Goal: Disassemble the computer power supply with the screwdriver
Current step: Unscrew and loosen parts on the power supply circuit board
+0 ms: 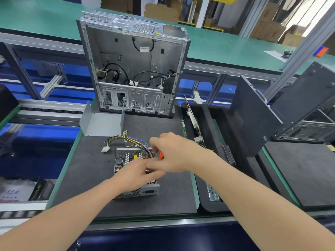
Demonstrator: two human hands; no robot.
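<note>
On the black mat (90, 178), your left hand (137, 175) is pressing fairly straight fingers onto the open power supply (125, 160). Just beyond, your right hand (172, 153) is curling its fingers round the orange-handled screwdriver (161, 156) at its far right corner. Farther back, a computer case (134, 69) is standing upright.

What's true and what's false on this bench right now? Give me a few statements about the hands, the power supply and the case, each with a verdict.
1. The power supply has its cover off, so its circuit board shows. True.
2. The right hand grips an orange-handled screwdriver. True.
3. The case lies flat on its side. False: the computer case stands upright behind the power supply.
4. The loose cover sits to the right of the power supply. False: the metal cover sits behind it, to the left.
5. The left hand rests on the power supply. True.
</note>
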